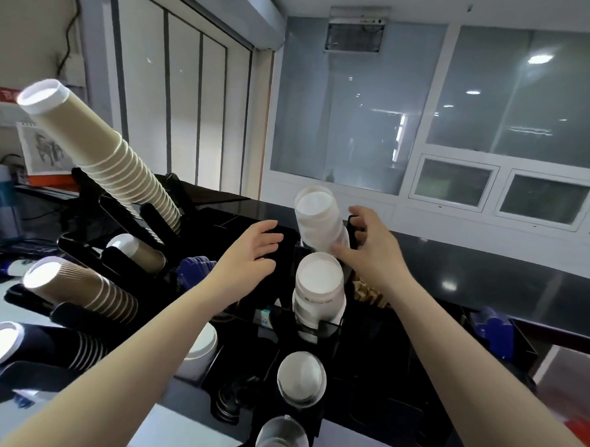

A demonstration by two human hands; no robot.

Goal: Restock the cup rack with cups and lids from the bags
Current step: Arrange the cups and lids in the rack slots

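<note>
Two black racks crowd the counter: a cup rack [92, 219] on the left carrying a long tan cup stack [109, 155], and a central rack [287, 253] of white lid stacks. At its top slot the right hand [367, 244] cups the top lid stack [319, 221], fingers curled loosely beside it; the left hand [254, 248] rests open-fingered on the rack. Judged from here, a careless nudge could tip the leaning lids out.
</note>
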